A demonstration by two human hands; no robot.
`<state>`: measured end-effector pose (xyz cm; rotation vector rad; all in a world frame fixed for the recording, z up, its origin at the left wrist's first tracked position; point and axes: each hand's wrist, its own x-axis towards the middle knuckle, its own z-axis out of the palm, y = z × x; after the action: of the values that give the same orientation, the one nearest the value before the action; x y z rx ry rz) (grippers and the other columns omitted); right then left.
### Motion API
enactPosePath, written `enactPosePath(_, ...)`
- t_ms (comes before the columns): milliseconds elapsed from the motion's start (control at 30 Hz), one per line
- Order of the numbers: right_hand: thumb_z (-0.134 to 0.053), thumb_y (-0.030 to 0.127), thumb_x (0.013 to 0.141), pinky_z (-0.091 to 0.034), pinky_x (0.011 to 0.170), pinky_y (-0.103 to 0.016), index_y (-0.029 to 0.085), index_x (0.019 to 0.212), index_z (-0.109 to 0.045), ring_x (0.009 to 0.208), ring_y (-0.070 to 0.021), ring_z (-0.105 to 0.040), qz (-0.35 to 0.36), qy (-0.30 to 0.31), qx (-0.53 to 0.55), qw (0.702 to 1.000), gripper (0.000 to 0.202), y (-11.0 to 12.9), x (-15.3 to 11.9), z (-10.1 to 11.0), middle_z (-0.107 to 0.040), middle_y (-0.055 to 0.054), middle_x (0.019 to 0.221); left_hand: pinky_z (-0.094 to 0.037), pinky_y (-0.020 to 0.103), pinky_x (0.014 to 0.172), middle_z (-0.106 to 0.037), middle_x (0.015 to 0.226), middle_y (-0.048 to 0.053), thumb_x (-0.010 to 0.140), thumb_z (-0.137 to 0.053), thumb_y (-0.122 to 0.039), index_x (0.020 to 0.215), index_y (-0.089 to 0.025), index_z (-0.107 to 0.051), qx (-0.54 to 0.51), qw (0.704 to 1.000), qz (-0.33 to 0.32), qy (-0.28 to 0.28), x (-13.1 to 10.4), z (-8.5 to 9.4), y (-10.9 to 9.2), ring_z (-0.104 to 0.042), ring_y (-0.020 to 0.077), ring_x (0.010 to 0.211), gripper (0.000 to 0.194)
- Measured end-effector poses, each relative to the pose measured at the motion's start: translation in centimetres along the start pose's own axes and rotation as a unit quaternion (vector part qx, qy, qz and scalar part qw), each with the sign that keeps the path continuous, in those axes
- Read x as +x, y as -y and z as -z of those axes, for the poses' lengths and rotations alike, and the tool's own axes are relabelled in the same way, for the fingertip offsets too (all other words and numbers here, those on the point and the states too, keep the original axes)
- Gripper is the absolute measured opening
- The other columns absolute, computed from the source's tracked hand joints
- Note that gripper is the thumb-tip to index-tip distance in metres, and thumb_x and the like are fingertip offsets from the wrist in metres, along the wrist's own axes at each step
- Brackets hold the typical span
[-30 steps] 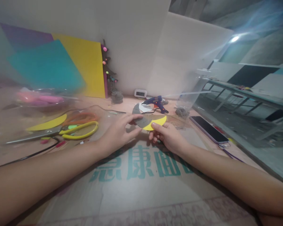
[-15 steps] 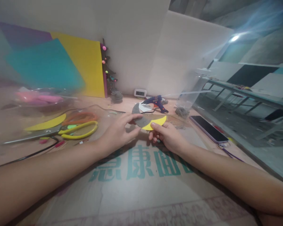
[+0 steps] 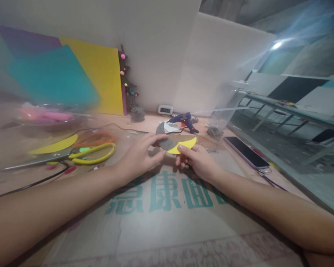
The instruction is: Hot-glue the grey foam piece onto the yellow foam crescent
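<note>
surface: pale pink tabletop (image 3: 22,148) carrying a flattened brown cardboard sheet with green printed characters (image 3: 167,218) | lying on it: yellow-handled scissors (image 3: 80,155), yellow paper crescent (image 3: 54,145), blue glue gun (image 3: 183,120), black smartphone (image 3: 246,152), small white digital clock (image 3: 165,109)

A yellow paper moon shape (image 3: 185,144) and a grey paper piece (image 3: 169,142) sit together, overlapping. The left hand (image 3: 139,157) pinches the grey side. The right hand (image 3: 197,161) pinches the yellow side, its thumb on top.
</note>
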<state>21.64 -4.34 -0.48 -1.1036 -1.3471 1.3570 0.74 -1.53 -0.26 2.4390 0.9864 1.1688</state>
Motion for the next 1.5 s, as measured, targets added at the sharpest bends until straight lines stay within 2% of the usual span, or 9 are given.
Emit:
enactPosePath(500, -0.065, 0.057, 0.082, -0.045, 0.049, -0.022, 0.014, 0.063, -0.066, 0.048, -0.0099, -0.054, -0.006, -0.005, -0.037, 0.999, 0.046, -0.2, -0.1, 0.1, -0.067, -0.005, 0.059, -0.049, 0.033, 0.091, -0.067, 0.116, 0.007, 0.088, -0.049, -0.023, 0.128, -0.019, -0.059, -0.053, 0.998, 0.04, 0.019, 0.0, 0.8, -0.7, -0.062, 0.02, 0.102, 0.042)
enactPosePath(700, -0.063, 0.061, 0.081, -0.044, 0.051, -0.022, 0.014, 0.06, -0.068, 0.048, -0.009, -0.052, 0.022, -0.024, -0.124, 0.992, 0.052, 0.8, -0.4, -0.3, -0.068, -0.006, 0.059, -0.052, 0.033, 0.087, -0.068, 0.113, 0.009, 0.087, -0.058, -0.034, 0.15, -0.017, -0.026, -0.243, 0.96, 0.137, -0.037, 0.7, -0.4, 0.3, -0.065, 0.0184, 0.098, 0.073)
enactPosePath(833, -0.061, 0.063, 0.08, -0.043, 0.051, -0.023, 0.014, 0.06, -0.067, 0.049, -0.0093, -0.052, 0.028, -0.023, -0.153, 0.988, 0.053, 1.0, -0.4, -0.4, -0.068, -0.006, 0.06, -0.053, 0.035, 0.083, -0.073, 0.101, 0.008, 0.084, -0.062, -0.047, 0.115, -0.016, -0.064, -0.264, 0.944, 0.195, 0.034, 1.0, -0.5, 1.1, -0.066, 0.0229, 0.094, 0.044)
enactPosePath(967, -0.061, 0.065, 0.08, -0.042, 0.049, -0.023, 0.015, 0.065, -0.063, 0.049, -0.0092, -0.052, 0.041, -0.004, -0.163, 0.986, 0.052, 0.7, -0.4, -0.4, -0.066, -0.004, 0.062, -0.053, 0.032, 0.077, -0.074, 0.099, 0.006, 0.084, -0.061, -0.05, 0.098, -0.018, -0.069, -0.265, 0.945, 0.188, 0.039, 0.9, -0.2, 1.1, -0.066, 0.0235, 0.091, 0.036)
enactPosePath(1067, -0.06, 0.064, 0.082, -0.043, 0.05, -0.023, 0.02, 0.078, -0.055, 0.05, -0.0104, -0.055, 0.094, -0.053, -0.104, 0.989, 0.045, 0.5, -0.4, -0.1, -0.059, 0.003, 0.062, -0.053, 0.03, 0.074, -0.073, 0.095, 0.006, 0.086, -0.059, -0.05, 0.095, -0.018, -0.067, -0.295, 0.933, 0.205, 0.012, 0.8, -0.4, 1.1, -0.066, 0.0217, 0.088, 0.034)
enactPosePath(1233, -0.058, 0.04, 0.087, -0.046, 0.052, -0.022, 0.023, 0.096, -0.058, 0.054, -0.0081, -0.055, 0.158, -0.134, -0.041, 0.977, 0.02, 0.7, 0.0, 0.5, -0.063, 0.002, 0.084, -0.053, 0.03, 0.073, -0.073, 0.091, 0.006, 0.087, -0.057, -0.051, 0.1, -0.019, -0.067, -0.319, 0.926, 0.199, 0.019, 0.7, -0.8, 1.5, -0.066, 0.0223, 0.09, 0.036)
enactPosePath(1333, -0.061, 0.018, 0.073, -0.048, 0.054, -0.023, 0.024, 0.111, -0.062, 0.058, -0.0078, -0.057, 0.112, -0.108, -0.071, 0.985, 0.038, 0.8, 0.2, 0.4, -0.067, -0.002, 0.105, -0.053, 0.031, 0.075, -0.073, 0.092, 0.006, 0.087, -0.057, -0.052, 0.107, -0.019, -0.067, -0.322, 0.926, 0.196, 0.023, 0.7, -0.9, 1.5, -0.065, 0.0236, 0.095, 0.04)
enactPosePath(1400, -0.058, 0.011, 0.066, -0.048, 0.056, -0.023, 0.023, 0.114, -0.064, 0.06, -0.0097, -0.06, 0.08, -0.073, -0.097, 0.989, 0.05, 0.9, 0.2, 0.2, -0.07, -0.002, 0.099, -0.053, 0.032, 0.076, -0.073, 0.095, 0.007, 0.086, -0.058, -0.052, 0.106, -0.018, -0.067, -0.319, 0.926, 0.198, 0.022, 0.6, -0.8, 1.4, -0.065, 0.0241, 0.096, 0.04)
enactPosePath(1500, -0.056, 0.009, 0.062, -0.047, 0.057, -0.024, 0.02, 0.099, -0.07, 0.061, -0.0122, -0.061, 0.058, -0.062, -0.131, 0.988, 0.041, 0.8, 0.1, 0.0, -0.071, -0.001, 0.082, -0.054, 0.032, 0.076, -0.073, 0.094, 0.006, 0.085, -0.06, -0.051, 0.098, -0.019, -0.068, -0.318, 0.928, 0.19, 0.031, 0.7, -0.6, 1.1, -0.065, 0.0242, 0.095, 0.036)
